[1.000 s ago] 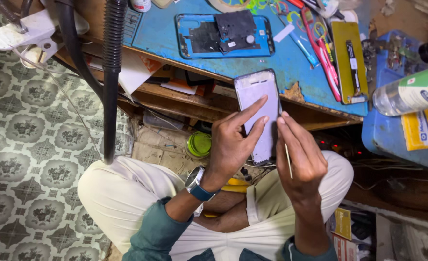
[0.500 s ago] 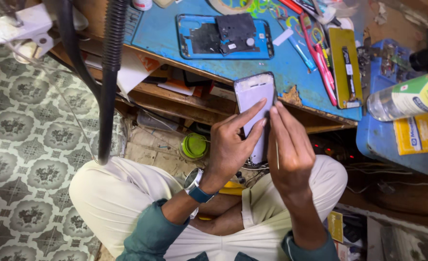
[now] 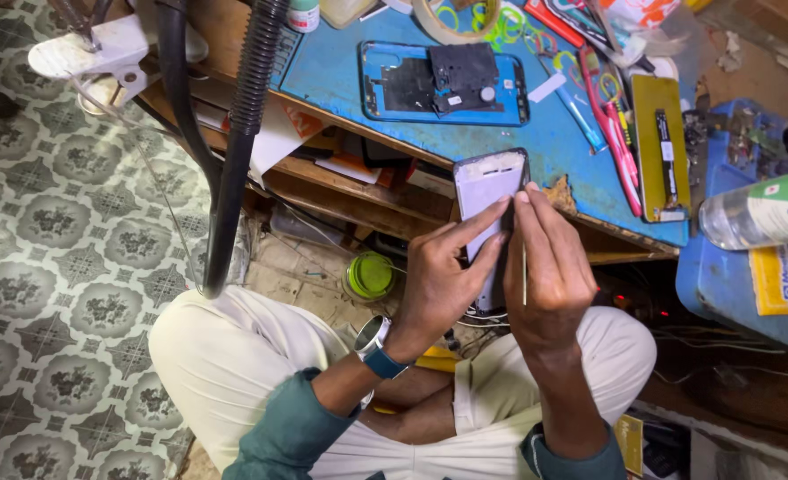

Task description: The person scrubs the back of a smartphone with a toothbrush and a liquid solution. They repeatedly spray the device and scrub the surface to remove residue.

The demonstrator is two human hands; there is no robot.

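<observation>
I hold a pale grey phone (image 3: 485, 188) upright between both hands, above my crossed legs and in front of the blue worktable (image 3: 554, 142). My left hand (image 3: 443, 276) grips its lower left side, with the index finger stretched across the panel. My right hand (image 3: 545, 267) presses its fingertips on the right edge and also pinches a thin metal tool (image 3: 525, 267). The lower half of the phone is hidden behind my fingers. An opened blue phone frame (image 3: 443, 82) with a dark board lies flat on the table beyond.
A black corrugated hose (image 3: 238, 142) hangs at the left beside a white lamp clamp (image 3: 100, 53). Tweezers, pens and a yellow tray (image 3: 659, 142) lie at the table's right. A clear bottle (image 3: 763, 209) lies on a blue surface. A green lid (image 3: 369, 274) sits on the floor.
The phone and both hands have risen slightly toward the table edge. My right fingertips have slid up along the phone's right side. The view has shifted a little.
</observation>
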